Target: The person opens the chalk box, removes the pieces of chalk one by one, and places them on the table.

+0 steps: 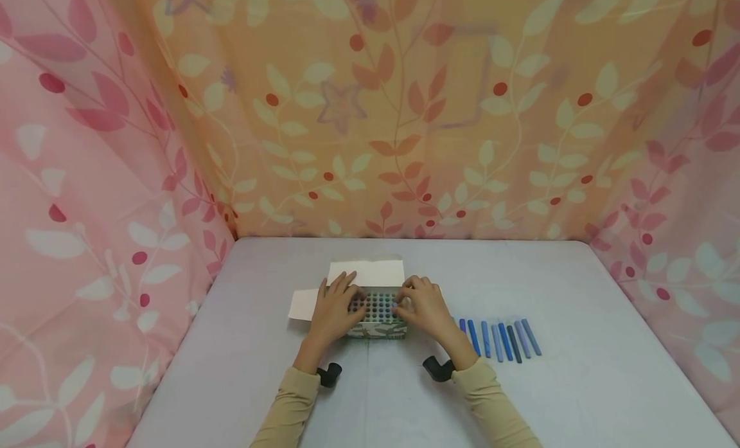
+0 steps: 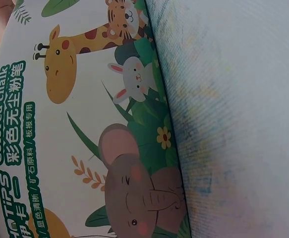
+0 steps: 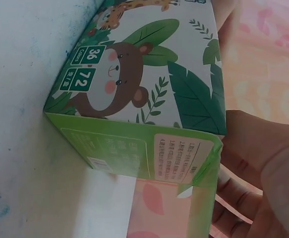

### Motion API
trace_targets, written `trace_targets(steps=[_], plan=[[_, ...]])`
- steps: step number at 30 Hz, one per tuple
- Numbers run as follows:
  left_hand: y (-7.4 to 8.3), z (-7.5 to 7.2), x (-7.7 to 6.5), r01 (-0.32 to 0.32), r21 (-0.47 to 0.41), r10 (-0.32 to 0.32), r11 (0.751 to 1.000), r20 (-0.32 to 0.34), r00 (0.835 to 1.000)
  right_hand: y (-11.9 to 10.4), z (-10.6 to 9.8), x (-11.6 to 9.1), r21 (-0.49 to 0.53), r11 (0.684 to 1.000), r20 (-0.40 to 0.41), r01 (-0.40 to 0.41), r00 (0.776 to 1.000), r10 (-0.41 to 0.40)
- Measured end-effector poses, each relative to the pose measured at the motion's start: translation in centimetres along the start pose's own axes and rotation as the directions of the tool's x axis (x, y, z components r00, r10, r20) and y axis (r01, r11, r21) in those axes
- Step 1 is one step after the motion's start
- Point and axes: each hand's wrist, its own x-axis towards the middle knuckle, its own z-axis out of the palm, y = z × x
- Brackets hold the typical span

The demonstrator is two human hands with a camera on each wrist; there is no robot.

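An open chalk box (image 1: 376,330) printed with animals stands on the table, its top showing rows of round chalk ends. My left hand (image 1: 336,310) rests at the box's left side, with thumb and forefinger apart over the chalk ends. At the right end, my right hand (image 1: 426,306) pinches a bluish chalk stick (image 1: 396,304) at the top of the box. In the left wrist view the box front (image 2: 89,124) reads "Colored chalk". The right wrist view shows the green end panel (image 3: 134,148), with my right thumb and fingers beside its upper edge.
Several blue and purple chalk sticks (image 1: 502,342) lie in a row to the right, partly behind my right forearm. White box flaps (image 1: 367,272) stand out at the back and left. Patterned curtains (image 1: 393,114) hang around the white table (image 1: 578,396).
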Motion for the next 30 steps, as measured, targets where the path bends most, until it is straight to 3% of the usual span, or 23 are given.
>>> trace_targets(steps=[8, 13, 24, 30], plan=[[0.0, -0.3, 0.0, 0.005, -0.001, -0.005, 1.0, 0.003, 1.0, -0.4, -0.4, 0.3, 0.057, 0.998, -0.021, -0.024, 0.999, 0.025], [0.1, -0.2, -0.1, 0.002, -0.007, -0.002, 1.0, 0.006, 1.0, -0.7, -1.2, 0.1, 0.155, 0.986, -0.014, -0.054, 0.998, 0.057], [0.4, -0.3, -0.3, 0.009, -0.018, -0.008, 1.0, 0.004, 1.0, -0.3, -2.3, 0.0, 0.276, 0.961, -0.122, -0.032, 0.99, 0.068], [0.4, -0.3, -0.3, 0.011, -0.013, -0.011, 1.0, 0.008, 1.0, 0.5, -3.5, -0.3, 0.349, 0.934, -0.158, -0.078, 0.977, 0.14]])
